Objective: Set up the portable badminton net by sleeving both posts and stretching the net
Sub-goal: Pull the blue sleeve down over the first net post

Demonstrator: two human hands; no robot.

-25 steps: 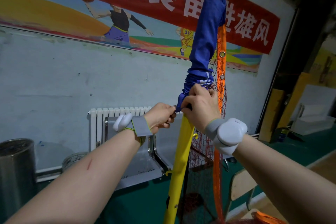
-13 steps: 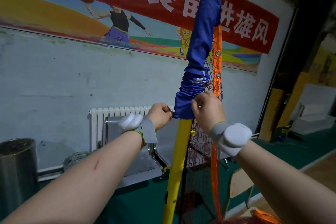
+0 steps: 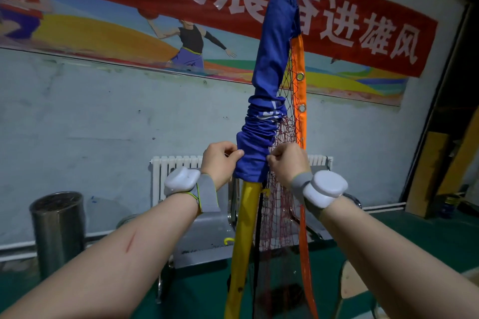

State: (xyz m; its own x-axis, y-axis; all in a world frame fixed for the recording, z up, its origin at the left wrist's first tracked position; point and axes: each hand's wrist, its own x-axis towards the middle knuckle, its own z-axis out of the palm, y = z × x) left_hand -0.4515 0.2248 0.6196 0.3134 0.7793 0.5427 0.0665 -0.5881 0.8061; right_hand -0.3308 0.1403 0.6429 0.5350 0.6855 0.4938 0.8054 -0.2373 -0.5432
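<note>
Bunched blue fabric sleeve (image 3: 261,134), left hand (image 3: 219,160), right hand (image 3: 287,163) pinching, yellow post (image 3: 243,230)

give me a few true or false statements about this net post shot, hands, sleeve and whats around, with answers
1. The left hand and the right hand both pinch the lower end of the blue sleeve. True.
2. The blue sleeve covers the yellow post all the way down. False: bare yellow post shows below the sleeve's hem.
3. The orange net band hangs to the left of the sleeve. False: it hangs on the right side, with red mesh between.
4. The sleeve fabric is bunched into folds just above the hands. True.
5. A metal bin stands at the far left by the wall. True.
</note>
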